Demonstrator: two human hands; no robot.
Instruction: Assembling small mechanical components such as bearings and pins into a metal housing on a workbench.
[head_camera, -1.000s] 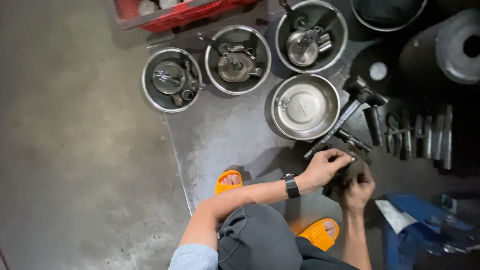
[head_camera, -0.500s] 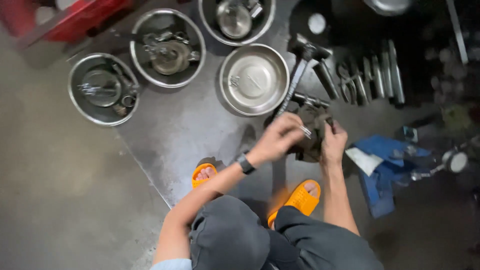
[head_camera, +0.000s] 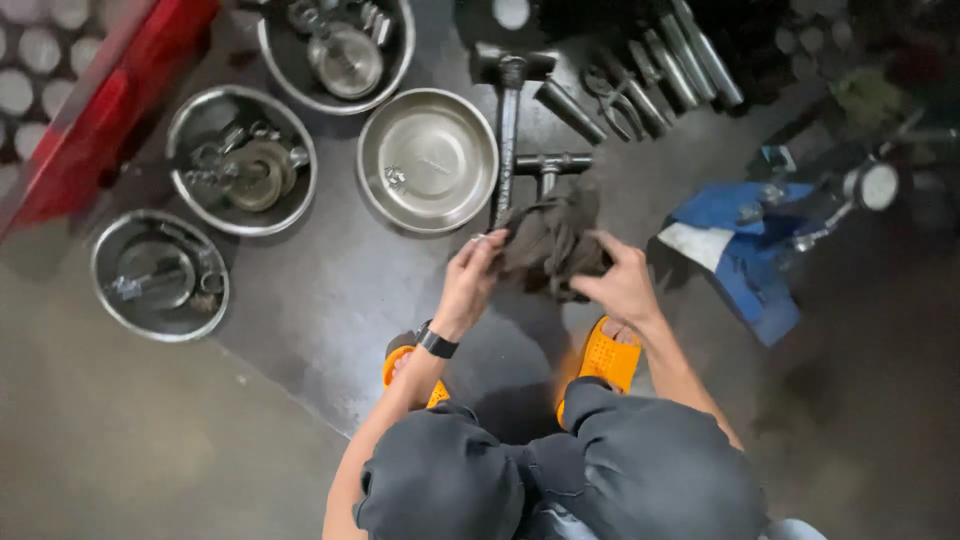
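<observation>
I squat on a dark oily floor in orange sandals. Both my hands hold a dark grey rag (head_camera: 548, 242) in front of me. My left hand (head_camera: 468, 282), with a black watch on the wrist, pinches the rag's left edge together with a small metal piece. My right hand (head_camera: 620, 282) grips the rag's right side. Just beyond the rag lie a long steel hammer (head_camera: 508, 120) and a T-shaped metal tool (head_camera: 548, 165).
An almost bare steel bowl (head_camera: 428, 158) sits left of the hammer. Three more steel bowls (head_camera: 240, 160) with metal parts stand further left, by a red crate (head_camera: 90, 130). Steel rods and pliers (head_camera: 640, 85) lie at the top. A blue cloth (head_camera: 735, 250) with a gauge lies right.
The view has swung so the bowls and tools sit further left. My hands have kept hold of the rag, spreading slightly apart along it.
</observation>
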